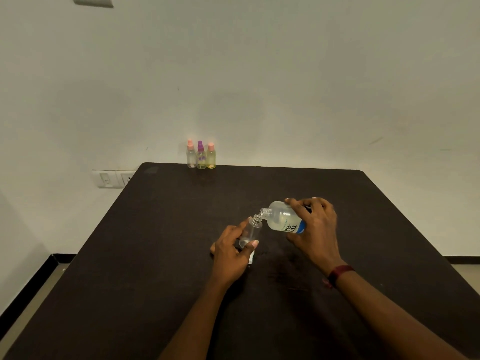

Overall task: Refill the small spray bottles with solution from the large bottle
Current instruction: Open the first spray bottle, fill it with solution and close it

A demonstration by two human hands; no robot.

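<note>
My left hand (231, 252) grips a small clear spray bottle (250, 231) with its cap off, tilted with the open neck up and to the right. My right hand (315, 229) holds the large clear bottle (283, 216) with a blue and white label, tipped to the left. Its open mouth sits right at the small bottle's neck. Both are held over the middle of the dark table (155, 255). A small white piece (251, 258) shows just below my left hand; I cannot tell what it is.
Three small spray bottles stand in a row at the table's far edge against the wall: one with a pink cap (191, 154), one with a purple cap (201, 155), one with a pink cap (211, 156). A wall socket (114, 178) is at the left.
</note>
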